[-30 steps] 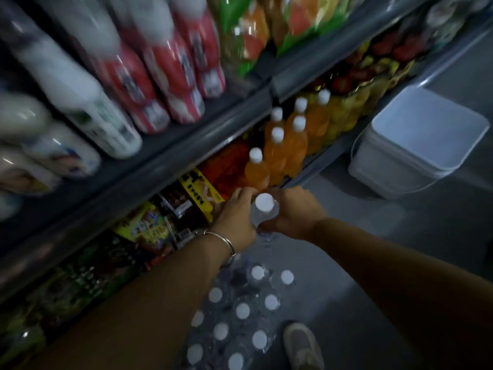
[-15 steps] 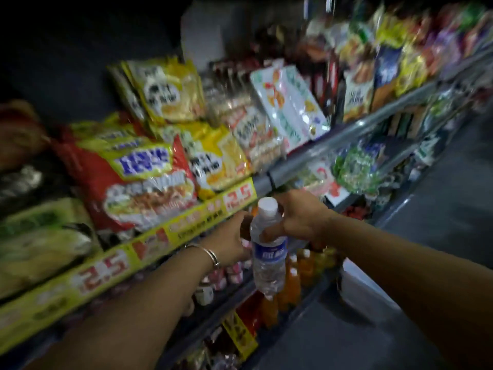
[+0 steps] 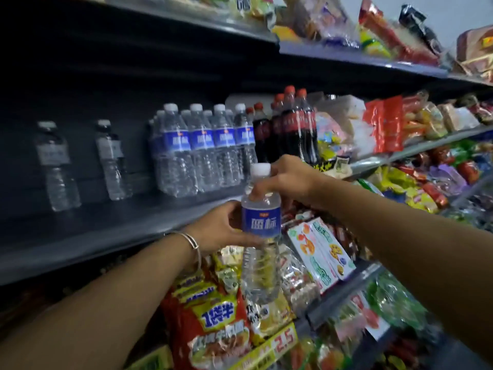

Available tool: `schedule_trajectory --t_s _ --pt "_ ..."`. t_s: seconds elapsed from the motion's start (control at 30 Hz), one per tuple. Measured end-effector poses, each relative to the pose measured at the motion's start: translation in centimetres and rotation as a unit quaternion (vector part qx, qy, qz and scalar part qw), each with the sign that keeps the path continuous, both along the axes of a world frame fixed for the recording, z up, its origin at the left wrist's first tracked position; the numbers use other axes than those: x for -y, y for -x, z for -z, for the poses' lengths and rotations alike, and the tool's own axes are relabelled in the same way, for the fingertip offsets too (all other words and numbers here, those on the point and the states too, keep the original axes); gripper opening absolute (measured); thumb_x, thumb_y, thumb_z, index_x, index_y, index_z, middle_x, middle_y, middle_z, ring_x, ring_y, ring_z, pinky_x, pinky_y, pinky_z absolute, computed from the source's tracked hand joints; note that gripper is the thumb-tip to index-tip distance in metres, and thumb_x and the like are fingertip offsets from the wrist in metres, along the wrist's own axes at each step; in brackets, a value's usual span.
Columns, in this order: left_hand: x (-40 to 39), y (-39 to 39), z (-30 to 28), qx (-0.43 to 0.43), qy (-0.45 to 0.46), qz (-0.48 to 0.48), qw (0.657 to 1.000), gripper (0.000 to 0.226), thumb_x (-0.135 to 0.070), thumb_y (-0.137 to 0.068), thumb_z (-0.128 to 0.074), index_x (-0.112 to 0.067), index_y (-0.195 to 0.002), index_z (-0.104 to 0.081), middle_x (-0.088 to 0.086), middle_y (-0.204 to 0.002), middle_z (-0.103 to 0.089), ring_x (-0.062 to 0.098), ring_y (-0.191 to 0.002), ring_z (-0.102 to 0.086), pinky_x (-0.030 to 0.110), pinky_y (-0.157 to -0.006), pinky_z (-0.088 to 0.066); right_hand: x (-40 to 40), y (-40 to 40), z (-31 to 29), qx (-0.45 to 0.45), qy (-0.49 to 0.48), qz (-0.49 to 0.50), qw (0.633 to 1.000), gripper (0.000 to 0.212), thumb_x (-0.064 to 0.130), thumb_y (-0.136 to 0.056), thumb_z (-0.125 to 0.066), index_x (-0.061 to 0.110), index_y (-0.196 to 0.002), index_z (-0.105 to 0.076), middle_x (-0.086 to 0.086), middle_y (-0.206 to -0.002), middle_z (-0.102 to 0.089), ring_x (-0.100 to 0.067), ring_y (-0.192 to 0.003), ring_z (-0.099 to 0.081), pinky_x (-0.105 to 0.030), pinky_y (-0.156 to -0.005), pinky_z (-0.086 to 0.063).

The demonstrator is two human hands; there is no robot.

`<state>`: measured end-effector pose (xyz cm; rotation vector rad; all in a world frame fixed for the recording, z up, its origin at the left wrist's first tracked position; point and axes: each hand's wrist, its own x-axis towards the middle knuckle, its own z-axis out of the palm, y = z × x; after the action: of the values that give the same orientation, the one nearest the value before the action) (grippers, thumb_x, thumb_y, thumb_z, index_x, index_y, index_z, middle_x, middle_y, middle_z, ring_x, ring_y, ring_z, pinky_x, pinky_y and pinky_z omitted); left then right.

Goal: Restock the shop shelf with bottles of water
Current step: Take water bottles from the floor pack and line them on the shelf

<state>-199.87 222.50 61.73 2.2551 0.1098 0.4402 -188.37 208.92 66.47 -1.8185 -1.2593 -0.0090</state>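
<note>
Clear blue-labelled water bottle (image 3: pixel 261 231), white cap, upright before the dark shelf (image 3: pixel 106 231) of bottles.

Dark red-capped cola bottles (image 3: pixel 293 129) stand at centre frame, bright plastic snack packets (image 3: pixel 386 124) crowd the right, and red-and-yellow noodle bags (image 3: pixel 213 316) fill the bottom.

Water bottle (image 3: pixel 261 225) upright at frame centre; left hand (image 3: pixel 222 228) grips label, right hand (image 3: pixel 286 180) pinches neck. Dark shelf (image 3: pixel 106 231) behind holds bottle row (image 3: pixel 202 148), cola bottles (image 3: pixel 290 129) right.
</note>
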Motion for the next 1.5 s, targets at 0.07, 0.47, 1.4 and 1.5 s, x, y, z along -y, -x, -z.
schedule_trajectory --t_s 0.07,0.47,1.4,1.5 --pt "-0.5 0.7 -3.2 0.027 -0.001 -0.026 0.999 0.076 -0.031 -0.042 -0.091 -0.024 -0.107 -0.054 -0.001 -0.108 -0.068 0.015 -0.101 -0.065 0.033 -0.091 -0.052 -0.8 0.2 -3.2 0.0 -0.032 -0.006 0.999 0.026 0.021 -0.07 -0.075 -0.002 -0.066 -0.065 -0.011 -0.055 -0.057 -0.026 -0.048 -0.054 -0.029 -0.046 -0.046" --pt "-5.3 0.3 -12.7 0.136 -0.02 -0.11 0.984 0.045 -0.01 -0.076 -0.073 -0.012 -0.117 -0.052 0.001 -0.105 -0.064 0.01 -0.089 -0.062 0.018 -0.079 -0.051 -8.9 -1.7 -14.6 -0.044 -0.155 -0.071 0.984 0.038 0.028 -0.067 -0.076 -0.007 -0.081 -0.071 -0.011 -0.065 -0.056 -0.021 -0.054 -0.05 -0.024 -0.047 -0.04" --pt "-12.6 -3.3 -9.3 0.1 -0.039 -0.36 0.927 0.062 -0.044 -0.047 -0.086 -0.018 -0.093 -0.054 0.007 -0.095 -0.068 0.025 -0.089 -0.067 0.047 -0.081 -0.055 -19.3 -6.0 -10.3 -0.081 0.072 -0.195 0.975 0.05 0.02 -0.066 -0.084 0.004 -0.108 -0.061 -0.015 -0.1 -0.064 -0.027 -0.087 -0.064 -0.037 -0.071 -0.059" --pt "-12.2 -3.2 -9.2 0.1 -0.056 -0.372 0.921 0.054 -0.037 -0.062 -0.084 -0.014 -0.097 -0.051 0.001 -0.095 -0.062 0.02 -0.089 -0.062 0.038 -0.082 -0.054 -19.1 -6.0 -9.9 -0.087 0.055 -0.189 0.977 0.044 0.022 -0.067 -0.083 0.004 -0.101 -0.063 -0.018 -0.102 -0.064 -0.027 -0.089 -0.064 -0.037 -0.073 -0.059"
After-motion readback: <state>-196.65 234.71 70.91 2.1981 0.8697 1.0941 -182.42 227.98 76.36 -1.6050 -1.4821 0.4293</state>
